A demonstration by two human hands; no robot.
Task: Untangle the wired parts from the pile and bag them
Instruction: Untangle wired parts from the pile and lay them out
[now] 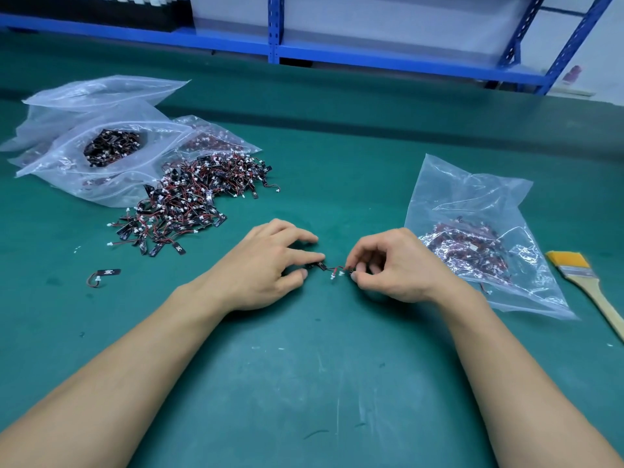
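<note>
While the pile lies on the surface at 10 o'clock and a bag at 3, left hand and right hand each pinch the tangled parts between them.

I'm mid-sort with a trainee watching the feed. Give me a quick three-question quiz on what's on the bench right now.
1. True or false: the paintbrush lies to the right of the bag of parts near the right hand.
2. What do the left hand and right hand pinch between them? A) a screwdriver B) tangled wired parts C) a roll of tape
3. Fill in: the loose pile lies on the ____ side of the hands, beside the open bags.

Key: 1 true; 2 B; 3 left.
</note>
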